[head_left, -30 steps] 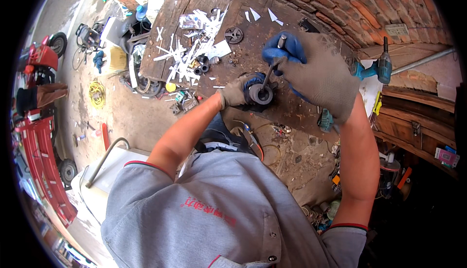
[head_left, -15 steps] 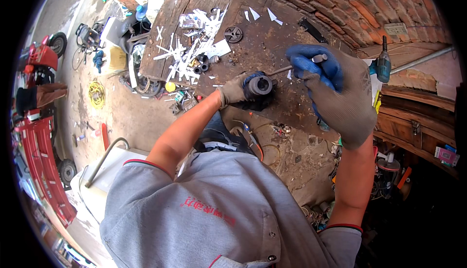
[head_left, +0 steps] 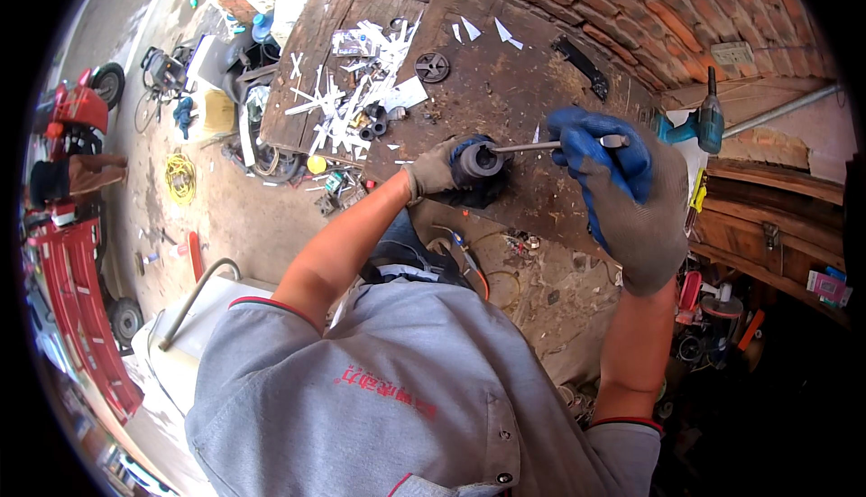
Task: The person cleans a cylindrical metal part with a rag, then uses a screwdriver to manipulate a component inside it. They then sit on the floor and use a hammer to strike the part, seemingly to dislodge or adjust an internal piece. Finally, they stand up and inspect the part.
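My left hand (head_left: 435, 170), in a grey and blue work glove, is closed around the side of a dark, hollow cylindrical part (head_left: 476, 169) near the front edge of the workbench. The part's round open end faces up. A thin metal rod (head_left: 528, 146) is gripped in my gloved right hand (head_left: 631, 192), and its blunt end sticks out past the fingers. The rod's far tip lies at the opening of the cylindrical part. How deep the tip reaches cannot be made out. Dark material surrounds the part's base, partly hidden by the left hand.
White paper strips (head_left: 338, 109) are heaped on the left of the wooden workbench (head_left: 505, 73), near a round dark disc (head_left: 432, 67). A black bracket (head_left: 582, 66) lies at the back right. A teal power drill (head_left: 708, 125) stands beyond my right hand, below the brick wall (head_left: 649, 1).
My right hand has lowered slightly and turned, bringing the rod's tip from beside the cylindrical part to its opening. The left hand keeps its grip with little movement.
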Available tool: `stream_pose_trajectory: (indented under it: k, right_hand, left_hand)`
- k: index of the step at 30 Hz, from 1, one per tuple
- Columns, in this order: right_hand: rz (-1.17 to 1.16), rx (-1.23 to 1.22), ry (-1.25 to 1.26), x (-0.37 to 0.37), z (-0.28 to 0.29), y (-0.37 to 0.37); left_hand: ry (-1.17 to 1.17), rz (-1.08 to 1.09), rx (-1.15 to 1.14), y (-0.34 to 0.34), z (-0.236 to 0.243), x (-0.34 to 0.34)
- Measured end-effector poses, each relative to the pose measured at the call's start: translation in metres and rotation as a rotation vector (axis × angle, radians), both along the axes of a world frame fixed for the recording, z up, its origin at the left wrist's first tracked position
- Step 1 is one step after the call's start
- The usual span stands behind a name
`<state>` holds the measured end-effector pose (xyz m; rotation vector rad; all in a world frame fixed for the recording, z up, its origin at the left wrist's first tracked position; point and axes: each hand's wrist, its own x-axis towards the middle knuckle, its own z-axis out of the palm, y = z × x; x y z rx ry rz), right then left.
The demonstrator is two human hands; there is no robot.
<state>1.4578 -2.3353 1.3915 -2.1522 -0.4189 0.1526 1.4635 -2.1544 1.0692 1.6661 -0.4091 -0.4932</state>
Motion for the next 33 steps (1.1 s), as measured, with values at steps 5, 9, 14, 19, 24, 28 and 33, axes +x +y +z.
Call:
stream_pose_trajectory:
  k: [5, 9, 14, 19, 24, 28, 33]
  right_hand:
    - [-0.095, 0.089, 0.082, -0.011, -0.007, -0.009]
    - [-0.159, 0.116, 0.051, -0.016, -0.019, -0.016]
    - [-0.173, 0.121, 0.04, -0.022, -0.021, -0.011]
    - [-0.13, 0.104, -0.034, -0.027, -0.023, -0.009]
    - [-0.097, 0.072, -0.02, -0.028, -0.017, -0.001]
    - [-0.055, 0.072, -0.016, -0.026, -0.018, 0.001]
    - [-0.014, 0.016, -0.074, -0.022, -0.024, 0.005]
  left_hand:
    - [0.017, -0.013, -0.038, -0.002, -0.001, 0.001]
    - [0.004, -0.007, -0.058, 0.0, 0.015, -0.001]
    - [-0.128, 0.003, -0.073, -0.002, -0.023, -0.003]
    - [-0.284, -0.023, -0.066, -0.002, -0.02, -0.002]
    - [-0.255, -0.019, -0.118, 0.0, 0.001, -0.002]
    - [-0.172, 0.001, -0.1, 0.002, -0.003, -0.005]
    - [-0.18, 0.017, -0.066, 0.0, -0.013, -0.007]
